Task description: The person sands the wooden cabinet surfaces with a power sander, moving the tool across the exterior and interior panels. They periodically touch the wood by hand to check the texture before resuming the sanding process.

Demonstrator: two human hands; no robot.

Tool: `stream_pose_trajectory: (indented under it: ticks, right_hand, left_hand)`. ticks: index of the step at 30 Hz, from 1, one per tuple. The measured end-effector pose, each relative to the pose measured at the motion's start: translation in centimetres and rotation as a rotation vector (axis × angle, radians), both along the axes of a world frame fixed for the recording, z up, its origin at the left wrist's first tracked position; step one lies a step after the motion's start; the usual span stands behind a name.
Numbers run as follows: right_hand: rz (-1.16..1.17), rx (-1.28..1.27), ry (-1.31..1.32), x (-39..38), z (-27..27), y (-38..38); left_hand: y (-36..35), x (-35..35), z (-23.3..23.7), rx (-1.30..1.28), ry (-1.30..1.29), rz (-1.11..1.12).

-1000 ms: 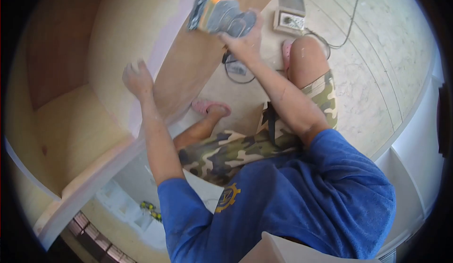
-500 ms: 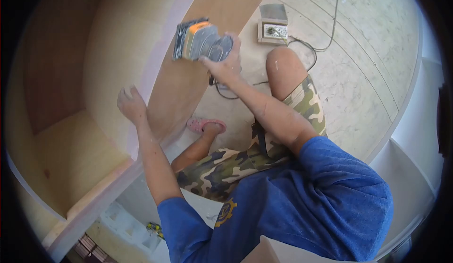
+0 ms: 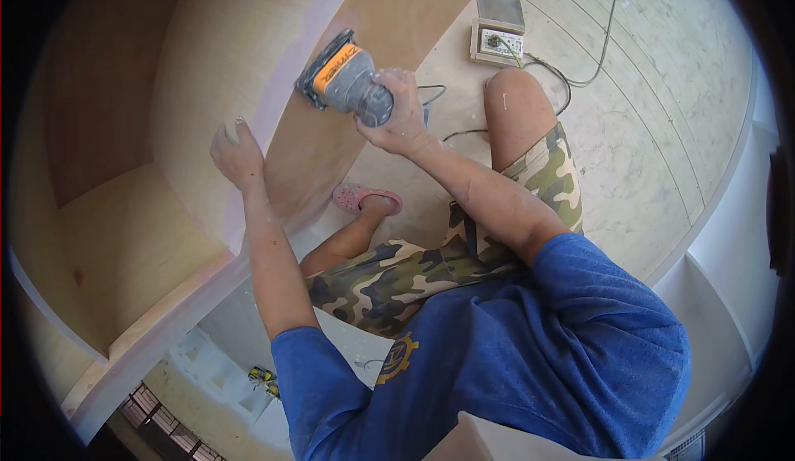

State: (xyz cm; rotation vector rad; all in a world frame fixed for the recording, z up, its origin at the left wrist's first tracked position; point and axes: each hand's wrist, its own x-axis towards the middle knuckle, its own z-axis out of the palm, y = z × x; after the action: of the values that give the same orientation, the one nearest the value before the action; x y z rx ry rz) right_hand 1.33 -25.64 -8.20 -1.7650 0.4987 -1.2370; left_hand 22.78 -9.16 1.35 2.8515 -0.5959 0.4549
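Note:
My right hand [image 3: 402, 113] is wrapped round the grey body of a power sander [image 3: 344, 80] with an orange band. The sander's dark pad faces the brown curved wooden panel [image 3: 310, 151], at its pale edge strip; whether it touches cannot be made out. Lower left of it, my left hand [image 3: 238, 153] rests at the edge of the pale wooden compartment [image 3: 207, 72], fingers apart and whitish with dust, holding nothing.
A socket box [image 3: 498, 45] with a plug and dark cable stands on the dusty floor [image 3: 613, 130] beyond my bent knee. A pink clog [image 3: 352, 198] is on my foot beside the panel. White curved panels [image 3: 720, 237] stand at the right.
The sander has tilted in my right hand, showing more of its orange band, and sits slightly lower. My left hand has shifted slightly up, still at the edge. The whole view has shifted a little.

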Motion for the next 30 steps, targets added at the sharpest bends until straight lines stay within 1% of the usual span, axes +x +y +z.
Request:
stream_pose_trajectory:
  ticks: [2, 3, 5, 6, 8, 9, 11, 12, 14, 16, 18, 19, 21, 24, 25, 26, 28, 29, 30]
  right_hand:
    - [-0.080, 0.045, 0.018, 0.2, 0.6, -1.0]
    - [-0.077, 0.047, 0.020, 0.3, 0.8, -1.5]
    - [-0.185, 0.073, 0.057, 0.4, 0.8, -2.5]
    - [-0.181, 0.070, 0.059, 0.4, 0.9, -2.8]
    - [-0.169, 0.350, 0.136, 0.4, 0.9, -3.6]
    - [-0.166, 0.347, 0.135, 0.5, 0.9, -4.2]
    - [-0.215, 0.653, 0.096, 0.7, 1.3, -5.5]
    - [-0.214, 0.651, 0.092, 0.7, 1.6, -6.0]
    - [-0.189, 1.047, -0.004, 0.8, 2.1, -6.7]
    - [-0.178, 1.063, -0.045, 1.1, 2.3, -6.9]
    - [-0.173, 1.012, -0.122, 1.3, 2.4, -7.0]
    - [-0.171, 1.016, -0.118, 1.3, 2.8, -7.3]
    - [-0.241, 0.858, -0.107, 1.3, 3.6, -8.1]
    - [-0.252, 0.856, -0.154, 0.9, 4.8, -10.0]
    - [-0.233, 0.939, -0.161, 0.7, 5.3, -10.2]
    - [-0.232, 0.939, -0.161, 0.7, 5.0, -9.9]
    - [-0.367, 0.768, -0.009, 0.9, 4.3, -9.0]
    - [-0.394, 0.684, 0.053, 0.7, 5.2, -7.6]
    - [-0.324, 0.732, 0.014, 0.7, 5.5, -6.2]
  left_hand:
    - [-0.3, 0.1, 0.1, -0.010, 0.002, -0.010]
    - [-0.4, 0.2, 0.1, -0.008, 0.004, -0.007]
    - [-0.3, 0.2, -0.1, -0.011, 0.005, -0.009]
    - [-0.3, 0.2, -0.2, -0.014, 0.007, -0.005]
    - [-0.1, 0.2, -0.4, -0.033, 0.021, -0.001]
    - [-0.1, 0.2, -0.4, -0.035, 0.020, 0.001]
    - [0.1, 0.3, -0.4, -0.019, 0.020, -0.010]
    - [0.2, 0.3, -0.4, -0.022, 0.016, -0.010]
    - [0.2, 0.1, -0.4, -0.031, 0.017, -0.004]
    - [0.2, 0.1, -0.3, -0.029, 0.003, -0.007]
    - [0.1, 0.1, -0.3, -0.024, -0.005, -0.010]
    - [0.0, 0.0, -0.1, -0.028, -0.014, -0.026]
    - [-0.1, -0.2, 0.1, -0.028, -0.021, -0.037]
    - [-0.4, -0.6, 0.4, -0.026, -0.025, -0.025]
    - [-0.4, -0.6, 0.3, -0.032, -0.029, -0.026]
    - [-0.5, -0.6, 0.2, -0.039, -0.034, -0.029]
    - [-0.6, -0.5, 0.1, -0.024, -0.031, -0.025]
    - [-0.6, -0.3, 0.0, -0.012, -0.032, -0.020]
    - [-0.4, 0.0, 0.0, -0.020, -0.031, -0.026]
